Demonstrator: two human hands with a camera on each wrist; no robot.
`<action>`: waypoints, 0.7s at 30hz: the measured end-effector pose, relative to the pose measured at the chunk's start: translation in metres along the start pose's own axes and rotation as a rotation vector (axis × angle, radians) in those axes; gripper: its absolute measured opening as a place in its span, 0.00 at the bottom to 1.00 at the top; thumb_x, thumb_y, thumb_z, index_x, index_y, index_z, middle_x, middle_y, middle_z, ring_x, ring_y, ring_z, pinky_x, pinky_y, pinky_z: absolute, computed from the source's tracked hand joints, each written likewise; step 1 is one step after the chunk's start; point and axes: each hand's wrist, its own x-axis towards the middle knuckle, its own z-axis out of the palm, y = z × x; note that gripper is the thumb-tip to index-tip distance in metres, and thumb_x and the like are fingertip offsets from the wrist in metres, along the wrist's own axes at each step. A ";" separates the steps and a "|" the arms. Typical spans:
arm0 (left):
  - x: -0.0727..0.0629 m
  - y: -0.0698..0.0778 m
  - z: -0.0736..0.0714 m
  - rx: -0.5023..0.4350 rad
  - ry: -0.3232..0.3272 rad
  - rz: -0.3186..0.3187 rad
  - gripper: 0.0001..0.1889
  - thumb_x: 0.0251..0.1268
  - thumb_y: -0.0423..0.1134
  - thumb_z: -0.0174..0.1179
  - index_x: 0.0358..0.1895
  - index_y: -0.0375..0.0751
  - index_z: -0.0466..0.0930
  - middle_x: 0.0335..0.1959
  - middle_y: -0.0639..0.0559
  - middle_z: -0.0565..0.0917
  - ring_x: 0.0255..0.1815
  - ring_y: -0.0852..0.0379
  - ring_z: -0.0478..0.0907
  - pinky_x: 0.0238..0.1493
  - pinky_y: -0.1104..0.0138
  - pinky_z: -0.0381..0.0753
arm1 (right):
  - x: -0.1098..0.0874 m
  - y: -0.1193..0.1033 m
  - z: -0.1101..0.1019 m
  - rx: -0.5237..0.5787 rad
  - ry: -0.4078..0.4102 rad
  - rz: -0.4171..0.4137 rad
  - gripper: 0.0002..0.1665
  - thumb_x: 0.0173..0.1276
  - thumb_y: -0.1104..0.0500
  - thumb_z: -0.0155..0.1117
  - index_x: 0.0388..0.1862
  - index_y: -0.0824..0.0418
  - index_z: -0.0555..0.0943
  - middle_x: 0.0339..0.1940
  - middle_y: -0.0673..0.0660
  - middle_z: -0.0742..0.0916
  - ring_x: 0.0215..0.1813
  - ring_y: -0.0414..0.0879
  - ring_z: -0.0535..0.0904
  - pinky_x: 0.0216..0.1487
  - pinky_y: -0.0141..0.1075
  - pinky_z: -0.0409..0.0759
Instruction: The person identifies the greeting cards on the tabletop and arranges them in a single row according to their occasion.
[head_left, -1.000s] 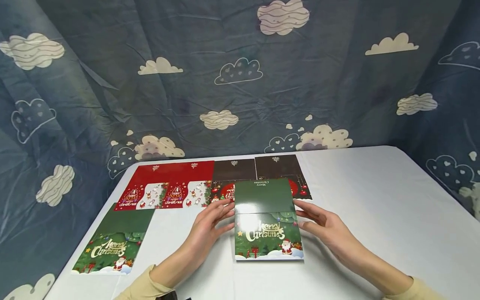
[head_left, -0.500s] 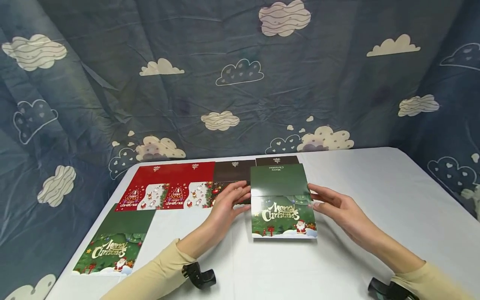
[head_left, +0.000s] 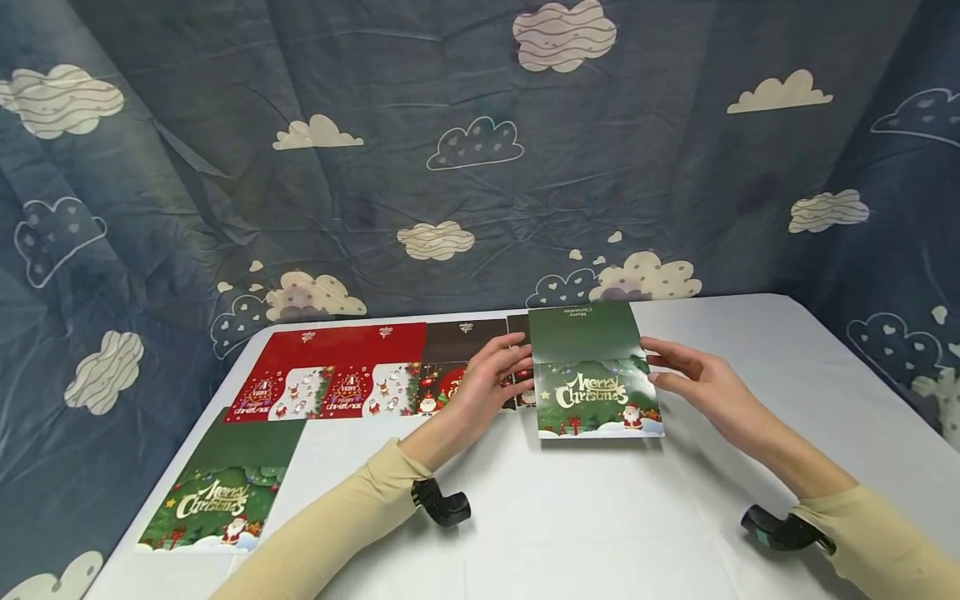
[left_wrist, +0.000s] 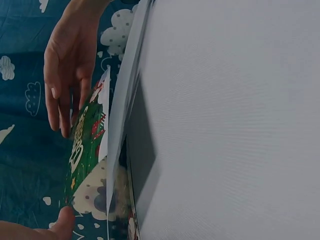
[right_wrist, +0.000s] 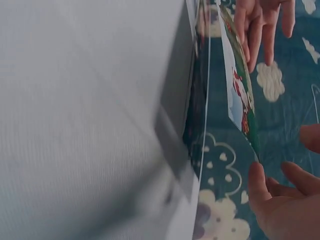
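Note:
An unfolded green Merry Christmas greeting card (head_left: pixel 596 396) is held up between both hands in the head view, its shadow falling on the table below. Fingertips of my left hand (head_left: pixel 491 375) hold the card's left edge. At its right edge, my right hand (head_left: pixel 693 379) grips with thumb and fingers. Seen nearly edge-on in the left wrist view, the card (left_wrist: pixel 92 132) tilts above the white cloth. In the right wrist view a fingertip of my right hand (right_wrist: pixel 285 200) meets the card's end. A dark brown card (head_left: pixel 521 333) lies mostly hidden behind the held one.
Along the back of the white table (head_left: pixel 600 525) lie two red Christmas cards (head_left: pixel 382 346) and another dark brown card (head_left: pixel 465 337). A matching green card (head_left: pixel 225 483) lies at the front left. Behind the table hangs a dark cloud-print curtain (head_left: pixel 480 200).
Both hands have carried the green card rightward and toward the back of the table. It now covers most of the rightmost brown card, and the neighbouring brown card shows more.

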 end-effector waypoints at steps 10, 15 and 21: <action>0.036 -0.010 0.017 0.041 -0.035 0.023 0.27 0.73 0.36 0.49 0.73 0.34 0.59 0.71 0.33 0.63 0.69 0.38 0.62 0.66 0.50 0.69 | 0.012 0.009 -0.017 -0.048 0.021 0.080 0.36 0.76 0.52 0.56 0.77 0.64 0.60 0.69 0.66 0.71 0.61 0.43 0.70 0.64 0.42 0.68; 0.053 -0.017 0.024 -0.033 -0.023 -0.007 0.26 0.79 0.40 0.43 0.74 0.33 0.57 0.72 0.32 0.62 0.72 0.39 0.61 0.68 0.48 0.65 | 0.018 0.014 -0.030 0.025 0.021 0.087 0.35 0.79 0.50 0.51 0.77 0.67 0.58 0.73 0.68 0.65 0.59 0.38 0.72 0.60 0.30 0.70; 0.070 -0.028 0.034 -0.087 -0.006 -0.052 0.27 0.81 0.46 0.38 0.75 0.34 0.56 0.73 0.33 0.62 0.73 0.41 0.60 0.69 0.49 0.64 | 0.029 0.020 -0.042 0.005 0.034 0.140 0.35 0.81 0.49 0.43 0.78 0.67 0.54 0.77 0.68 0.58 0.71 0.60 0.62 0.70 0.59 0.59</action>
